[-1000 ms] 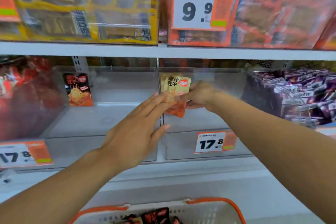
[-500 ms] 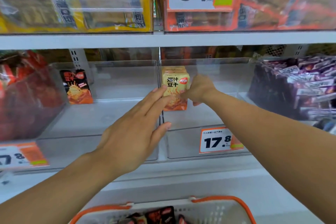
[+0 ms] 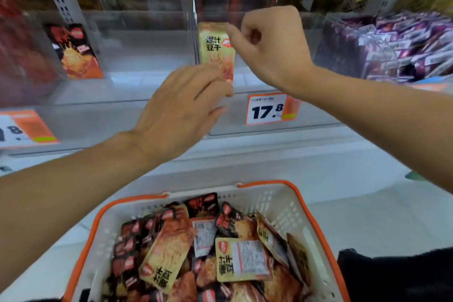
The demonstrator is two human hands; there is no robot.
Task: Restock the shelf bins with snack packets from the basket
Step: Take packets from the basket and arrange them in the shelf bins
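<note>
A yellow snack packet (image 3: 213,44) stands upright at the left side of the middle clear bin (image 3: 306,115) on the shelf. My right hand (image 3: 269,51) is curled beside it, and its thumb and forefinger pinch the packet's top right corner. My left hand (image 3: 181,110) reaches in with straight fingers, the fingertips touching the packet's lower edge. Below, the white basket with an orange rim (image 3: 284,206) holds several black, orange and yellow packets (image 3: 169,252).
The clear bin to the left (image 3: 137,61) holds one black-and-orange packet (image 3: 73,51). Purple packets (image 3: 404,44) fill the bin on the right and red packets (image 3: 14,56) the far left one. A 17.8 price tag (image 3: 267,109) hangs on the middle bin's front.
The view has tilted down, bringing the basket into sight. The yellow packet stays upright in the middle bin, and my right hand has risen from its side to its top corner.
</note>
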